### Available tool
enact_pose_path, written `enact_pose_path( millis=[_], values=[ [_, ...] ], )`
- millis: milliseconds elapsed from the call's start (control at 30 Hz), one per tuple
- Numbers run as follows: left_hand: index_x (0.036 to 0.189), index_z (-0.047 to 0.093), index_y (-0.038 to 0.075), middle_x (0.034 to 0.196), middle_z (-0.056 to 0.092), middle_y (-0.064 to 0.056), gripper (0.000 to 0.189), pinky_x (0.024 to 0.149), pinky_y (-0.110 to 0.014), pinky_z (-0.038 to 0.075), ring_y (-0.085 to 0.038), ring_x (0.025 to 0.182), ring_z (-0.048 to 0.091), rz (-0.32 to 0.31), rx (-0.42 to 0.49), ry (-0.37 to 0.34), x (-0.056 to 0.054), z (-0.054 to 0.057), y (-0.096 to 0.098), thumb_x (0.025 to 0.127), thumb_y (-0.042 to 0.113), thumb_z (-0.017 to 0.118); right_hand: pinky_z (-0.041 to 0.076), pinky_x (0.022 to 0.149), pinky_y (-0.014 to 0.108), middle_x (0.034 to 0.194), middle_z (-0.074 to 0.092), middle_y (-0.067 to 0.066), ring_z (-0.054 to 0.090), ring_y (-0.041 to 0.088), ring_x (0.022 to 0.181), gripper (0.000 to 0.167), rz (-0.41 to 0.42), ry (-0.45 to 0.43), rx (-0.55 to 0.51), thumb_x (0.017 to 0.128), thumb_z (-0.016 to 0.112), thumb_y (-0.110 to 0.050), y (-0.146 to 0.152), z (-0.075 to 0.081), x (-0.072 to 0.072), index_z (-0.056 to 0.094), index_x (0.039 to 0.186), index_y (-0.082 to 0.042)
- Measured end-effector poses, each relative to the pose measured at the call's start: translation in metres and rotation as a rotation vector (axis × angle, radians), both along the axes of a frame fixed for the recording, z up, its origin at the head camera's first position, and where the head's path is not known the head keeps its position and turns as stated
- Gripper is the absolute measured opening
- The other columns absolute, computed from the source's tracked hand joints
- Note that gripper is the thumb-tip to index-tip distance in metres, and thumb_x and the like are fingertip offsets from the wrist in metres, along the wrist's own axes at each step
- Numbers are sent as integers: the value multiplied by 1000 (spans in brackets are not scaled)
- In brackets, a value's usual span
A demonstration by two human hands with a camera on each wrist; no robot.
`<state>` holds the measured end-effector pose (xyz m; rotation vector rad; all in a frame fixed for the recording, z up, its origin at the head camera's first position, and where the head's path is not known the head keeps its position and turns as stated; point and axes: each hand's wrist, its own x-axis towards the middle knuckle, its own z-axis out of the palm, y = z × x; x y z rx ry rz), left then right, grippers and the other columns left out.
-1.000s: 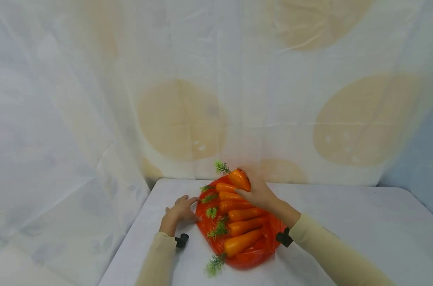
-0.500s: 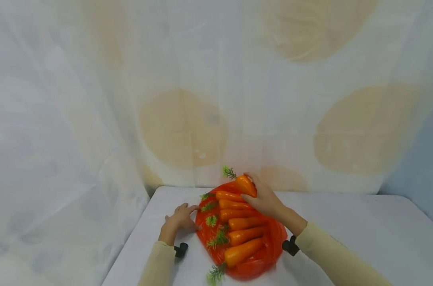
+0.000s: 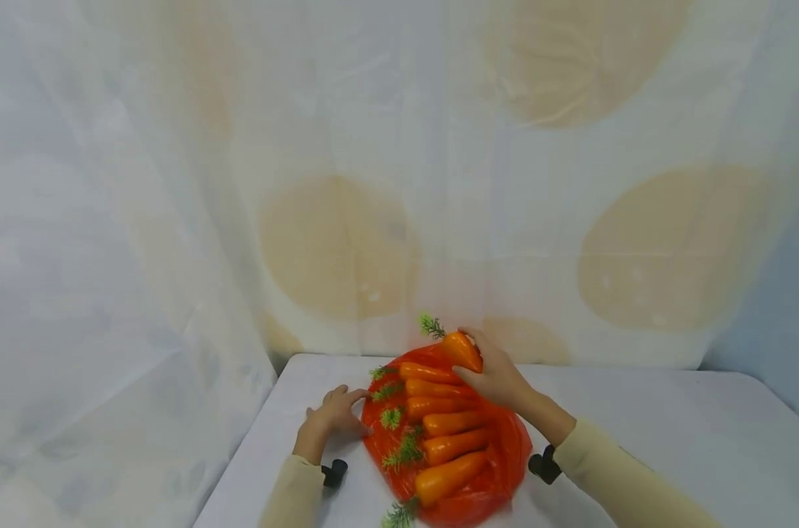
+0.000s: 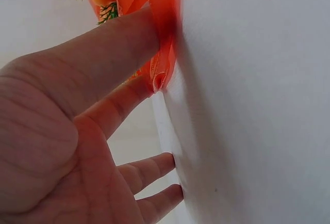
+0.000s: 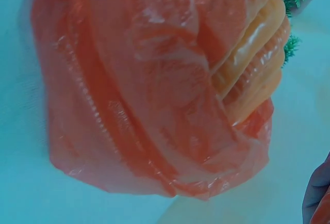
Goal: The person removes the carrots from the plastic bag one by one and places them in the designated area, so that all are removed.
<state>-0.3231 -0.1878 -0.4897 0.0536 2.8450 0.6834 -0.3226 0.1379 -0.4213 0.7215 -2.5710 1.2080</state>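
An orange carrot [image 3: 461, 352] with a frilly green top is gripped by my right hand [image 3: 501, 380] at the far end of a red plastic bag [image 3: 514, 447]. Several more carrots [image 3: 448, 477] lie side by side on and partly in the bag, their green tops pointing left. At the bag's left edge is my left hand [image 3: 336, 416], fingers spread. In the left wrist view its thumb [image 4: 103, 48] reaches behind the red film and its index finger touches the bag's edge; the lower fingertips rest on the table. Only a sliver of my right hand [image 5: 316, 195] shows in the right wrist view.
The bag lies on a white table [image 3: 643, 425]. Close behind the table hangs a pale curtain [image 3: 505, 220] with large tan spots. A black wrist camera [image 3: 546, 465] sits near the bag's right side, another black camera [image 3: 334, 474] beneath the left wrist.
My right hand has shifted slightly right with the carrot, off the row's far end. My left hand stays at the bag's edge. The whole head view has moved a little upward.
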Motion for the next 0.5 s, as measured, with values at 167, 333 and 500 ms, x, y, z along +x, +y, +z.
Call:
enact_pose_path(
  millis=[167,333,500],
  values=[
    [133,59,31,155,35,-21,65,100,-86,11,-46,143,28,-9,-16,1,0,3,-1,73,37,85,53,62,22,106,61,14,55,15,74,67,-18,-3,17,90,72,-13,5,1,-2,35,146,-11],
    [132,60,31,155,35,-22,65,100,-86,11,-47,143,27,-9,-23,26,-1,7,-2,73,38,85,53,61,23,106,61,14,56,15,73,65,-23,7,20,90,72,-15,7,4,-4,36,145,-12],
    [132,60,31,155,35,-22,66,99,-86,11,-47,143,27,-16,-19,22,-4,7,-4,72,38,85,53,60,23,103,62,14,56,15,71,65,-32,-17,17,91,72,-15,8,5,-5,35,145,-13]
  ],
)
